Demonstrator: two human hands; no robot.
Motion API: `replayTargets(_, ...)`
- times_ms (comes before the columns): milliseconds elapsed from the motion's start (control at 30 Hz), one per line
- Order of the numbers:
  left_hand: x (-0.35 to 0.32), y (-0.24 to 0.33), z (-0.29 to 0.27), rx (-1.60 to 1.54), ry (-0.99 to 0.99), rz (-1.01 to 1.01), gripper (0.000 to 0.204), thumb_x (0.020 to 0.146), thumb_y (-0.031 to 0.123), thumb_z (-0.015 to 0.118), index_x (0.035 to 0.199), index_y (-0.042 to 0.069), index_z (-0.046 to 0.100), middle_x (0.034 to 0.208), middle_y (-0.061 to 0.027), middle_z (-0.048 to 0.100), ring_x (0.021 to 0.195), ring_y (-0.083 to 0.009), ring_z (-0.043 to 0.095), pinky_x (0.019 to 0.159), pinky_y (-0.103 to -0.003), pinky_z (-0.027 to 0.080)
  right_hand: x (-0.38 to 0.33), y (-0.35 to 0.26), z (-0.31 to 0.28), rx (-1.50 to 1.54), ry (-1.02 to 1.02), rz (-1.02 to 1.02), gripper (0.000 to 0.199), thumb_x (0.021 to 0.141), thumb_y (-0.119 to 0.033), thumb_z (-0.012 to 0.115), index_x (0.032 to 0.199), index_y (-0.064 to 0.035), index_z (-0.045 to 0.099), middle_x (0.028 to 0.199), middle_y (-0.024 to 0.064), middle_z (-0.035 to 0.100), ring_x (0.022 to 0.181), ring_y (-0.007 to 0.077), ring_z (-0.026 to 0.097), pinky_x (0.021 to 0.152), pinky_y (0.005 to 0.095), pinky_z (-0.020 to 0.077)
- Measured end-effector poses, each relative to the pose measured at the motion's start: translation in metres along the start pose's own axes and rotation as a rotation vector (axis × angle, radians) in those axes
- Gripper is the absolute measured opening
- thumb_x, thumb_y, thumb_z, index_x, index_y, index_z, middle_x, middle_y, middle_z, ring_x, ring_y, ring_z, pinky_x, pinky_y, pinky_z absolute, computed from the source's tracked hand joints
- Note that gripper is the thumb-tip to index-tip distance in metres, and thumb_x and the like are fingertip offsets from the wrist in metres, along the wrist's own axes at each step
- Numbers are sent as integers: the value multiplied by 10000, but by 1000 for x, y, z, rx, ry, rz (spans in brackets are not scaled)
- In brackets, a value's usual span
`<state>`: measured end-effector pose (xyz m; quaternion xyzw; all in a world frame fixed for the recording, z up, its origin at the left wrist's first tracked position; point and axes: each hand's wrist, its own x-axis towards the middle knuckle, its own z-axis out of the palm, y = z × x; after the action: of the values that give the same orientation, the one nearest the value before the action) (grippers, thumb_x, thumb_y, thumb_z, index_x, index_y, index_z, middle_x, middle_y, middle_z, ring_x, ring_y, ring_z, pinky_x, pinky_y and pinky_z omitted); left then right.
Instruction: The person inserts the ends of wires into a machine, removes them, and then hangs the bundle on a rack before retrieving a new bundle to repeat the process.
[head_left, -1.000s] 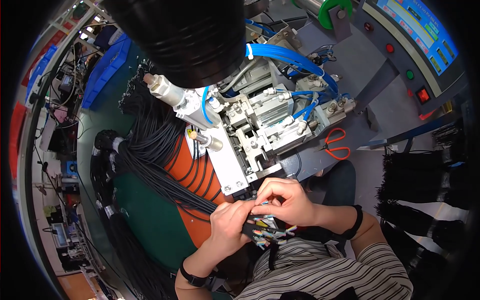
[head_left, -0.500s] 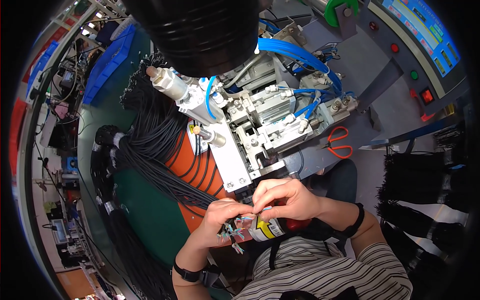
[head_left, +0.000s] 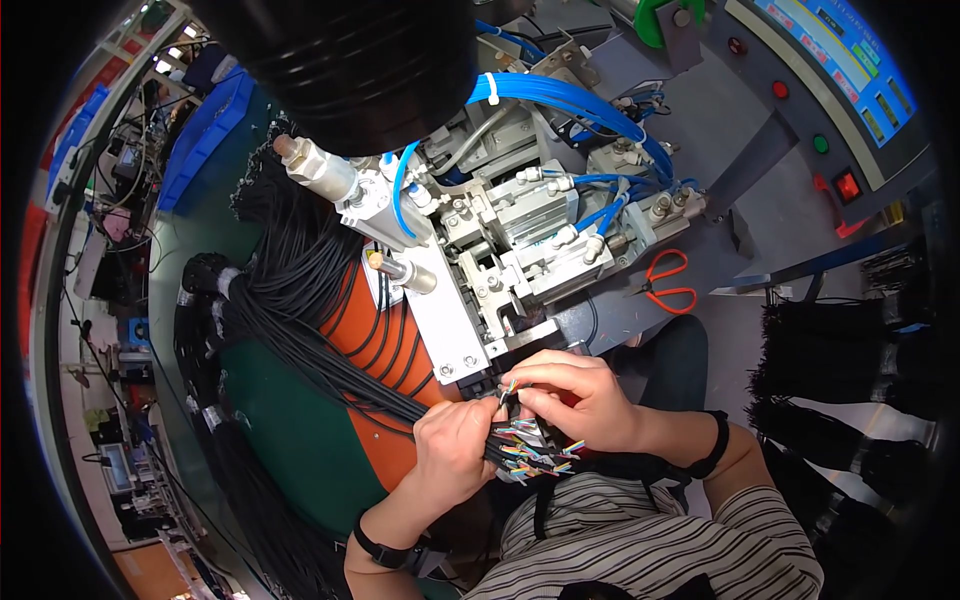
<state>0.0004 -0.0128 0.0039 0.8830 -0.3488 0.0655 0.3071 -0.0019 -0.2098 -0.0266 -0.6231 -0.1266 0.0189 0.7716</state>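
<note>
My left hand (head_left: 452, 446) is closed round a bundle of black cables (head_left: 395, 402). Stripped cable ends (head_left: 530, 462) with thin coloured wires fan out below and to the right of it. One cable end points up from the fist, its coloured wires (head_left: 510, 389) between the thumb and forefinger of my right hand (head_left: 583, 405), which is closed on them. Both hands are close together, just in front of the metal clamping fixture (head_left: 500, 270). The lengths of cable inside my left fist are hidden.
Red-handled scissors (head_left: 668, 283) lie right of the fixture. More black cables (head_left: 300, 250) spread over the green and orange table (head_left: 290, 420). A blue tray (head_left: 205, 135) stands far left, a control screen (head_left: 840, 70) far right. Cable bundles (head_left: 825, 350) hang at right.
My left hand has turned and shifted right, bringing more stripped cable ends into sight. The wires in my right fingers now point up. The yellow-and-white label below the hands is no longer visible.
</note>
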Motion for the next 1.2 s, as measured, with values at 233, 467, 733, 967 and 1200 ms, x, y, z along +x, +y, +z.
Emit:
replayTargets(233,2,0,1,0,3,12,388,660,146,799,965,34,588,720,-57,617,600,-253,617,561,-356,442,6,-5,-6,-216,-73,-55,130,893,40,651,1021,59,667,970,116,685,749,72,658,566,183,492)
replayTargets(467,5,8,-1,39,-18,-27,305,687,76,747,952,13,609,753,-70,645,633,-244,641,561,-357,450,7,0,-10,-21,-121,153,120,892,31,648,1011,49,658,891,75,687,648,57,638,536,189,489)
replayTargets(733,0,4,6,175,26,36,341,655,172,788,909,43,601,614,-45,530,531,-232,561,536,-356,390,-4,10,5,62,43,149,99,869,22,672,962,55,677,830,40,674,566,24,561,491,186,431)
replayTargets(967,5,7,4,174,22,48,216,734,106,730,892,29,606,610,-40,536,528,-214,555,532,-346,382,3,-1,-3,-203,18,-35,69,849,8,698,907,44,694,784,36,659,549,10,538,470,187,396)
replayTargets(1200,6,7,6,165,29,42,258,694,120,760,877,34,600,592,-53,510,513,-239,540,524,-362,373,3,3,-4,-142,-7,28,62,850,5,691,901,40,694,754,33,651,531,9,537,464,195,398)
